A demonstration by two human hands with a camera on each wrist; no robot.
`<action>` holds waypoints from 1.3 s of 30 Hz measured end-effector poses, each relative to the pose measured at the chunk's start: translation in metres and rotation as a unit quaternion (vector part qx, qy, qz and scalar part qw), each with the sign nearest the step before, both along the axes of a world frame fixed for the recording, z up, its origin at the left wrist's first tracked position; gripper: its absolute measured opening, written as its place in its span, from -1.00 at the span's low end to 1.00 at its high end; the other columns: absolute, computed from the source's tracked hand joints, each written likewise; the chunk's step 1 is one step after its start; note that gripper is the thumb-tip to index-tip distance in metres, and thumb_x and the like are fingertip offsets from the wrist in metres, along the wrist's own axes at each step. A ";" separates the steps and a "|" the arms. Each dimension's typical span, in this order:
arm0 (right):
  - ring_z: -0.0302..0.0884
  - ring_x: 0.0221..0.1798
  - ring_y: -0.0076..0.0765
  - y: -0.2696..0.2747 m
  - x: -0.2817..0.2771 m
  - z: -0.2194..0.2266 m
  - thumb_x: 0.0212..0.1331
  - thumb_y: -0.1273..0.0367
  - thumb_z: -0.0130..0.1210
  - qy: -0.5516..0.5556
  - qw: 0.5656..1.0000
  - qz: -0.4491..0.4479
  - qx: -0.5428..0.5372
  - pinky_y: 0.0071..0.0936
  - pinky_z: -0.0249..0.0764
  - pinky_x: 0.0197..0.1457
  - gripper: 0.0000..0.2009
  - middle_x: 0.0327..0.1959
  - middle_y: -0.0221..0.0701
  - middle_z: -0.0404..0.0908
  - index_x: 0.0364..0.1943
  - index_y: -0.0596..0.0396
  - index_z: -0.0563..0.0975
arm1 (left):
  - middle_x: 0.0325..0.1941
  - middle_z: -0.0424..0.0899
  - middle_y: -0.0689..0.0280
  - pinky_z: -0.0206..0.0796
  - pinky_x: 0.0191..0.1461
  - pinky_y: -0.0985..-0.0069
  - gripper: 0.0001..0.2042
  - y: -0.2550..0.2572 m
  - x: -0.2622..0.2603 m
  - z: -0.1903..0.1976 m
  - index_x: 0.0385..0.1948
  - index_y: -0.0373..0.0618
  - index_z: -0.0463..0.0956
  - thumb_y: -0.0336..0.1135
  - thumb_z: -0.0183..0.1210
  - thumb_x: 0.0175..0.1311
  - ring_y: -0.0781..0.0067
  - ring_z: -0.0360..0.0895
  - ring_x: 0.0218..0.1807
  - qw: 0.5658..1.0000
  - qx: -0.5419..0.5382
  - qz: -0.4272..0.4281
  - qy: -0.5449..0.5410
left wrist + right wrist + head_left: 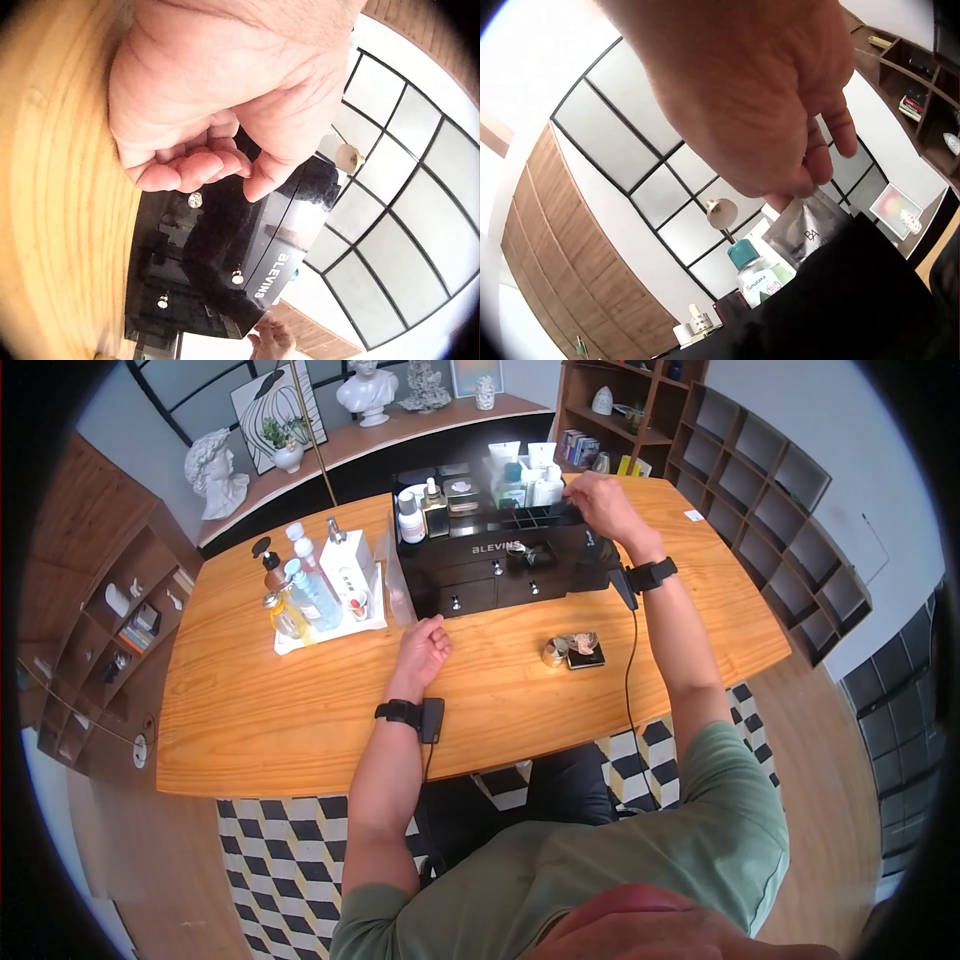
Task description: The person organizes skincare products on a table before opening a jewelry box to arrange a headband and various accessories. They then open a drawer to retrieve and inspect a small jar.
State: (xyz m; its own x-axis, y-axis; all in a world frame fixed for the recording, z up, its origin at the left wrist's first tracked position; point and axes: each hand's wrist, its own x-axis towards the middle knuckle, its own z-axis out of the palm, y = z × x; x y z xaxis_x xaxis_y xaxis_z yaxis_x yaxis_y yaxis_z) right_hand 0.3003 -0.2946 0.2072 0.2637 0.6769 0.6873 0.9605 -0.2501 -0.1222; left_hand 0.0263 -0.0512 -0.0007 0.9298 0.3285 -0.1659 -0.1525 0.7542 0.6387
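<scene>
A black glossy cosmetics organizer [470,575] with small knobbed drawers stands on the wooden table. At its back right corner my right hand [607,507] pinches the top of a silver sachet [804,234], whose lower part is hidden behind the black wall in the right wrist view. A teal-capped bottle [757,276] and white tubes [541,455] stand in the organizer beside that hand. My left hand [425,651] rests near the organizer's front left corner, fingers loosely curled around nothing.
To the left, a white tray [340,632] holds several pump bottles. A gold-lidded jar [555,652] and a small black case [586,657] lie in front of the organizer. A cable [629,690] runs down from my right wrist across the table.
</scene>
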 end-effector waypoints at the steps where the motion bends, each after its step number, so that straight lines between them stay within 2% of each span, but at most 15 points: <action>1: 0.63 -0.13 0.16 0.001 0.002 -0.003 0.17 0.54 0.13 0.008 1.000 -0.004 -0.006 -0.14 0.55 -0.05 -0.86 -0.23 -0.03 0.67 -0.23 0.22 0.66 | -0.60 0.39 0.46 0.24 -0.42 0.52 -0.77 -0.001 0.000 0.002 -0.51 0.04 0.37 -0.40 0.24 0.34 0.56 0.34 -0.57 1.000 -0.002 0.006 0.006; 4: 0.65 -0.11 0.13 0.000 0.005 -0.010 0.13 0.53 0.15 0.070 0.997 -0.018 -0.022 -0.16 0.57 -0.02 -0.83 -0.19 -0.03 0.68 -0.20 0.21 0.67 | -0.61 0.37 0.46 0.23 -0.43 0.51 -0.74 -0.002 0.001 0.005 -0.53 0.04 0.33 -0.41 0.23 0.34 0.56 0.33 -0.58 1.000 -0.003 0.012 0.014; 8: 0.66 -0.20 -0.01 0.002 0.008 -0.014 0.10 0.55 0.20 0.047 0.999 -0.015 -0.002 -0.23 0.57 -0.12 -0.82 -0.23 -0.12 0.68 -0.19 0.19 0.67 | -0.61 0.37 0.46 0.22 -0.42 0.51 -0.74 -0.002 0.000 0.006 -0.53 0.04 0.34 -0.42 0.22 0.35 0.56 0.33 -0.57 1.000 -0.003 0.015 0.015; 10: 0.65 -0.08 0.11 0.002 -0.007 -0.006 0.11 0.52 0.17 0.102 0.994 -0.048 0.004 -0.16 0.56 0.02 -0.81 -0.18 -0.03 0.69 -0.19 0.22 0.67 | -0.61 0.37 0.46 0.22 -0.42 0.51 -0.74 -0.003 0.000 0.005 -0.53 0.04 0.34 -0.41 0.22 0.35 0.56 0.33 -0.57 1.000 -0.005 0.013 0.014; 16: 0.59 -0.03 0.15 0.005 0.009 -0.011 0.11 0.50 0.17 0.052 0.996 -0.069 -0.035 -0.11 0.51 0.07 -0.83 -0.19 -0.03 0.65 -0.20 0.21 0.64 | -0.61 0.36 0.46 0.22 -0.42 0.51 -0.74 -0.001 0.000 0.003 -0.52 0.04 0.34 -0.41 0.22 0.35 0.57 0.33 -0.57 1.000 -0.004 0.010 0.010; 20: 0.58 -0.03 0.19 0.006 0.009 -0.009 0.13 0.50 0.14 0.047 0.997 -0.061 -0.021 -0.10 0.49 0.06 -0.85 -0.19 -0.03 0.65 -0.22 0.23 0.60 | -0.60 0.37 0.46 0.23 -0.42 0.52 -0.77 -0.003 -0.001 0.004 -0.50 0.02 0.36 -0.41 0.22 0.36 0.57 0.34 -0.56 1.000 -0.001 0.012 0.010; 22: 0.57 -0.04 0.20 0.006 0.011 -0.007 0.13 0.51 0.14 0.043 0.999 -0.026 0.005 -0.09 0.49 0.05 -0.87 -0.20 -0.01 0.65 -0.24 0.24 0.59 | -0.60 0.37 0.46 0.23 -0.42 0.52 -0.78 -0.002 -0.001 0.004 -0.49 0.01 0.37 -0.41 0.21 0.36 0.57 0.34 -0.56 1.000 -0.001 0.012 0.007; 31: 0.59 -0.07 0.18 0.006 0.009 -0.010 0.10 0.52 0.16 0.084 0.995 -0.041 -0.026 -0.11 0.50 0.01 -0.85 -0.24 -0.04 0.66 -0.24 0.24 0.59 | -0.59 0.37 0.45 0.24 -0.42 0.53 -0.78 -0.001 0.000 0.004 -0.50 0.01 0.38 -0.43 0.21 0.36 0.57 0.34 -0.56 1.000 -0.006 0.011 0.011; 33: 0.59 -0.08 0.17 0.005 0.012 -0.011 0.11 0.52 0.16 0.065 0.996 -0.043 -0.032 -0.11 0.50 0.00 -0.86 -0.25 -0.05 0.65 -0.23 0.22 0.59 | -0.59 0.37 0.45 0.23 -0.42 0.53 -0.78 0.001 0.001 0.000 -0.50 0.01 0.38 -0.43 0.21 0.36 0.57 0.34 -0.56 1.000 -0.009 0.010 0.014; 35: 0.59 -0.09 0.17 0.005 0.015 -0.012 0.13 0.51 0.15 0.048 0.997 -0.047 -0.038 -0.11 0.50 -0.01 -0.86 -0.26 -0.05 0.65 -0.21 0.21 0.59 | -0.59 0.41 0.47 0.28 -0.37 0.52 -0.85 0.005 0.002 -0.007 -0.43 0.01 0.46 -0.35 0.25 0.35 0.56 0.37 -0.53 1.000 0.004 -0.008 -0.005; 37: 0.59 -0.11 0.17 0.004 0.014 -0.008 0.17 0.51 0.12 0.059 0.998 -0.018 0.013 -0.12 0.50 -0.02 -0.87 -0.28 -0.05 0.64 -0.20 0.19 0.58 | -0.59 0.41 0.47 0.28 -0.37 0.52 -0.84 0.003 0.001 -0.005 -0.43 0.02 0.46 -0.35 0.25 0.35 0.56 0.37 -0.53 1.000 0.004 -0.007 -0.003; 39: 0.59 -0.12 0.17 0.002 0.012 -0.003 0.19 0.51 0.11 0.066 0.998 -0.017 0.012 -0.12 0.50 -0.02 -0.87 -0.27 -0.06 0.64 -0.20 0.20 0.58 | -0.59 0.41 0.47 0.28 -0.37 0.52 -0.84 0.001 0.001 -0.002 -0.44 0.02 0.45 -0.34 0.25 0.35 0.56 0.37 -0.53 1.000 0.004 -0.006 -0.001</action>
State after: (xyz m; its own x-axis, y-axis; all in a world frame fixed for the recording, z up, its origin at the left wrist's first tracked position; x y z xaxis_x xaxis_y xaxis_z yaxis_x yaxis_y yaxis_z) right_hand 0.3120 -0.2929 0.2046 0.3750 0.6503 0.6607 0.9268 -0.2779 -0.2525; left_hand 0.0269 -0.0498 -0.0027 0.9339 0.3194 -0.1604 -0.1458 0.7502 0.6450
